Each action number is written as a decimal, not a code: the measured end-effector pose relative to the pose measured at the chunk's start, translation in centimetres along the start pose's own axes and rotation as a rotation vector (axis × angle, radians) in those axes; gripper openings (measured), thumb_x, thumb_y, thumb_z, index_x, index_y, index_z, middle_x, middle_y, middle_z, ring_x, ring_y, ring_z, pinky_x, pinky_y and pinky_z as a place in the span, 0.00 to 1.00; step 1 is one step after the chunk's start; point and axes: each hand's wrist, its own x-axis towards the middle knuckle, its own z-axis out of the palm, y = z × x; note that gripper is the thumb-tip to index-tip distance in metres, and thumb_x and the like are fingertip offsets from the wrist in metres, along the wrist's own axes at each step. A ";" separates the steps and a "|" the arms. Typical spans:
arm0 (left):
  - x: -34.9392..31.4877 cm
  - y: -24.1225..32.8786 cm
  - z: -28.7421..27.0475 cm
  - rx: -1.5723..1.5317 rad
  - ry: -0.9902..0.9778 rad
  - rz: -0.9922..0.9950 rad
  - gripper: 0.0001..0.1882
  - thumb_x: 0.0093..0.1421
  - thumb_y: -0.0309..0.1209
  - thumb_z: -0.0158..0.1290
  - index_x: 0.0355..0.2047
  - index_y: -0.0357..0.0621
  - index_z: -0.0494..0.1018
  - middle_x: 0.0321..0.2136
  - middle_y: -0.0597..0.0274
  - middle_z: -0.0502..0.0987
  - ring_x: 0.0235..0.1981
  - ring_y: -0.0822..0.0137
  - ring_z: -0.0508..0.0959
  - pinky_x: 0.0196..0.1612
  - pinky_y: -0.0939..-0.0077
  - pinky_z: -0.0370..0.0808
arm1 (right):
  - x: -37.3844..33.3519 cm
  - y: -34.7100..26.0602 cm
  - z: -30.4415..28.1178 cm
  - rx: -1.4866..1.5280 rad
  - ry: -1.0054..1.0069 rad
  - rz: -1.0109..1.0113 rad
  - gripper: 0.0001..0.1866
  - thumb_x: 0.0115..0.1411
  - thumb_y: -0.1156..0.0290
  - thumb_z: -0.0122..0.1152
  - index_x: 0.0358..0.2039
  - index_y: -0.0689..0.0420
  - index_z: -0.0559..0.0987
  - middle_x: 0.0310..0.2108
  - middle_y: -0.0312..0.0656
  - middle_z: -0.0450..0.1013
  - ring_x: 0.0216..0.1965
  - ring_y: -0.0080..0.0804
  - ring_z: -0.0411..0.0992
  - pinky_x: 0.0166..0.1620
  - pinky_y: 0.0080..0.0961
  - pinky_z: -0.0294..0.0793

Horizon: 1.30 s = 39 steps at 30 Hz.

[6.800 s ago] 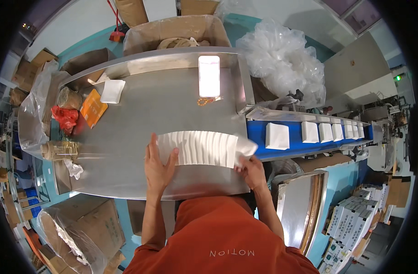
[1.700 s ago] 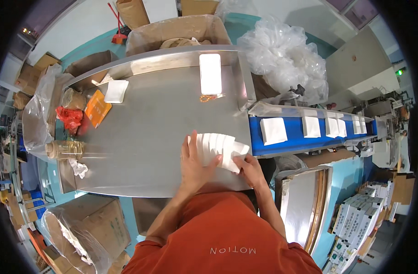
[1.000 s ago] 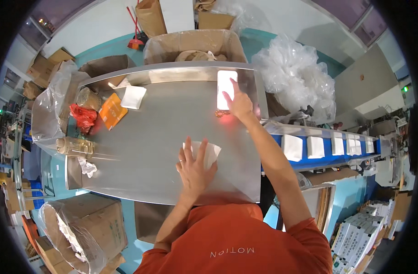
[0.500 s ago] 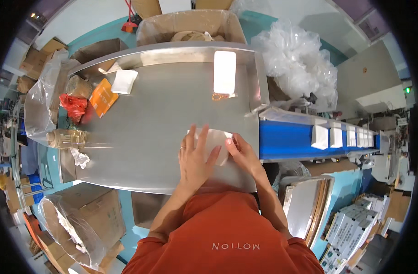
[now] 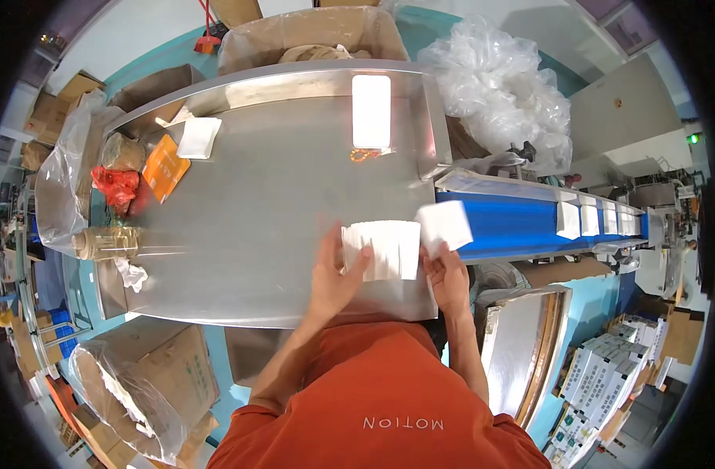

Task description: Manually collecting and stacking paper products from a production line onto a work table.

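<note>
Both hands work at the near right edge of the long stainless-steel worktop (image 5: 248, 203). Left hand (image 5: 335, 272) lies flat w/ fingers spread, palm down on the left end of a row of flat white paper packets (image 5: 382, 248); it presses rather than grasps, fingers not curled round anything. Right hand (image 5: 449, 275) sits at the row's right end, thumb & fingertips pinched on one single white packet (image 5: 445, 224), which is lifted off the row & tilted, over the start of the blue conveyor belt (image 5: 521, 227). So the packet stack rests on the worktop just in front of the person's orange shirt (image 5: 373, 391), btwn the two hands, touching both. Further along the belt, well apart from the hands, approx. four more white packets (image 5: 568, 219) lie in a line. At the far end of the worktop lies a bright white rectangular pack (image 5: 371, 109), w/ a small orange bit just below it. Far left: a white folded packet (image 5: 199, 137), an orange flat pouch (image 5: 165, 166), a red crumpled bag (image 5: 115, 186) & a clear plastic jar on its side (image 5: 107, 241). Behind the worktop stands an open brown cardboard box (image 5: 310, 31); to its right a heap of clear crumpled plastic film (image 5: 498, 94).
</note>
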 end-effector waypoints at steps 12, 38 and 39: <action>-0.4 -1.8 2.0 0.068 0.066 0.157 0.49 0.56 0.41 0.64 0.67 0.34 0.46 0.56 0.39 0.67 0.57 0.48 0.69 0.58 0.62 0.68 | -1.8 -0.3 3.3 -0.745 -0.289 0.124 0.17 0.67 0.62 0.57 0.43 0.65 0.76 0.33 0.41 0.76 0.36 0.24 0.75 0.36 0.18 0.71; -0.4 -0.8 2.3 0.107 -0.147 -0.011 0.44 0.59 0.42 0.61 0.66 0.34 0.52 0.57 0.40 0.67 0.60 0.48 0.67 0.61 0.59 0.64 | 0.5 0.1 1.0 -0.119 -0.120 0.109 0.18 0.70 0.60 0.50 0.51 0.62 0.73 0.45 0.43 0.75 0.46 0.31 0.74 0.47 0.26 0.74; -0.2 -1.8 2.6 0.054 -0.178 0.072 0.42 0.61 0.42 0.59 0.66 0.34 0.53 0.58 0.40 0.66 0.60 0.47 0.66 0.61 0.59 0.64 | -0.8 -0.4 2.7 -0.457 -0.135 0.063 0.25 0.70 0.55 0.51 0.57 0.62 0.69 0.48 0.43 0.73 0.48 0.29 0.72 0.50 0.26 0.72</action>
